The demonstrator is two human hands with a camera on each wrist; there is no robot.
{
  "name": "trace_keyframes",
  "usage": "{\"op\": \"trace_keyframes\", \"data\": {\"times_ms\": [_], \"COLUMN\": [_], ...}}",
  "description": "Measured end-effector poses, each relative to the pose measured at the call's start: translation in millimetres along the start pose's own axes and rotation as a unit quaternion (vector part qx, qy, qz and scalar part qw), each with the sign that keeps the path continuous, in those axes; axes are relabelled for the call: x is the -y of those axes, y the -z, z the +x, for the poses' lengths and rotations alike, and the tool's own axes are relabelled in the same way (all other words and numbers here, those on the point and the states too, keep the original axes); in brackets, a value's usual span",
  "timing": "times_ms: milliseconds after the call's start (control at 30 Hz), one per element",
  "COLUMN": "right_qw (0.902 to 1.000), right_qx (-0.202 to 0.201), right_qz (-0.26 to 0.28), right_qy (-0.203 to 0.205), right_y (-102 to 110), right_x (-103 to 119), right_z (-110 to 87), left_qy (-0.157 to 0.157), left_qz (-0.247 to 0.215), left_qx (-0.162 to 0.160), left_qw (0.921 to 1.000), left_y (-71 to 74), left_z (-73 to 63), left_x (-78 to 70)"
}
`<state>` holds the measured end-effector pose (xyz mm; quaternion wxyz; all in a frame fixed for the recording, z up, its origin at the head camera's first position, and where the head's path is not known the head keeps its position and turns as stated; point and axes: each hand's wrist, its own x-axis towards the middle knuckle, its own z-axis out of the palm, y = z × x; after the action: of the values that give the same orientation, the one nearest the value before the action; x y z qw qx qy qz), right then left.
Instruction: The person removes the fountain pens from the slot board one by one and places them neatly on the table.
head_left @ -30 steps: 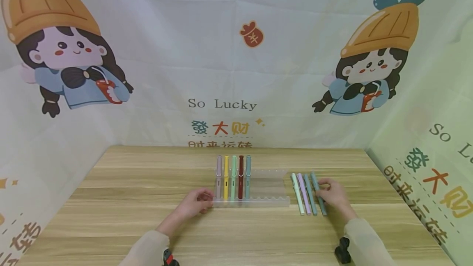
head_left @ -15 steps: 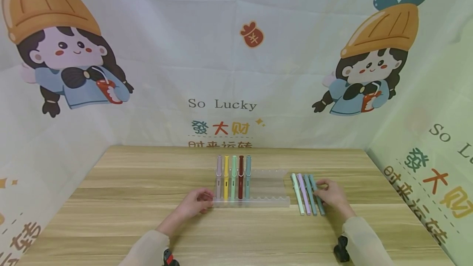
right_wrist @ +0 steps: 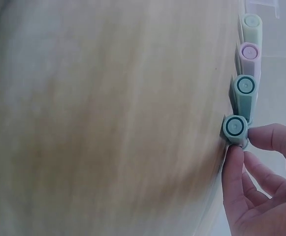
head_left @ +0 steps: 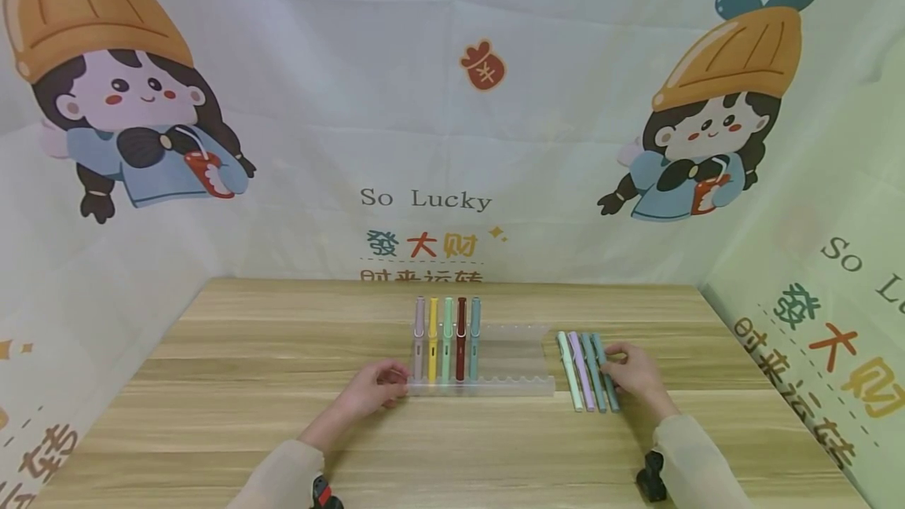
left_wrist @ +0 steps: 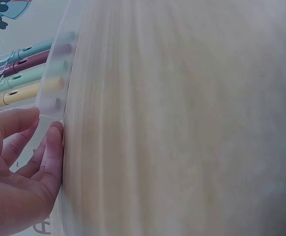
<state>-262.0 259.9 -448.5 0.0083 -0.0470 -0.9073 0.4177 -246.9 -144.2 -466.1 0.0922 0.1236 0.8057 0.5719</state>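
Observation:
A clear pen rack point(head_left: 516, 388) holds several pens side by side: mauve, yellow point(head_left: 433, 348), mint, dark red point(head_left: 461, 344) and blue-teal. My left hand point(head_left: 380, 385) holds the rack's left front corner between thumb and fingertips, as the left wrist view point(left_wrist: 29, 157) also shows. To the rack's right, a pale green pen point(head_left: 569, 371), a lilac pen point(head_left: 582, 371) and two teal pens lie in a slanted row. My right hand point(head_left: 636, 371) pinches the outermost teal pen point(right_wrist: 235, 128) from its right side, thumb and finger around the barrel; this pen lies close beside the other teal pen point(right_wrist: 245, 91).
The wooden table point(head_left: 452, 454) ends at a printed cloth backdrop point(head_left: 339, 100) behind and on both sides. Notches along the rack's right half hold no pens. A black wrist device point(head_left: 652, 477) sits by the right sleeve.
My right hand has shifted the outermost teal pen slightly left, narrowing its gap to the neighbouring teal pen and straightening it alongside. My left hand and the rack have stayed in place.

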Motion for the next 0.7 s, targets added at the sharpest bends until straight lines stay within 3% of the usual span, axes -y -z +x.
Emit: {"op": "trace_keyframes", "data": {"times_ms": [233,500,600,700], "right_qw": [0.9995,0.9976,0.9942,0.9833], "right_qx": [-0.004,-0.029,-0.031,-0.032], "right_qz": [0.031,0.033,0.064,0.126], "right_qy": [0.002,0.055,0.080,0.127], "right_y": [4,1,-5,-14], "right_x": [2,15,19,22], "right_z": [-1.6,-4.4,-4.2,-4.1], "left_qy": [-0.005,-0.005,-0.007,-0.005], "left_qz": [-0.003,-0.005,-0.002,0.000], "left_qx": [0.005,0.004,0.004,0.002], "left_qw": [1.0000,1.0000,1.0000,1.0000], "left_y": [1.0,0.6,1.0,0.8], "left_z": [0.1,-3.7,-1.2,-0.7], "left_x": [0.8,-6.6,-0.3,-0.2]}}
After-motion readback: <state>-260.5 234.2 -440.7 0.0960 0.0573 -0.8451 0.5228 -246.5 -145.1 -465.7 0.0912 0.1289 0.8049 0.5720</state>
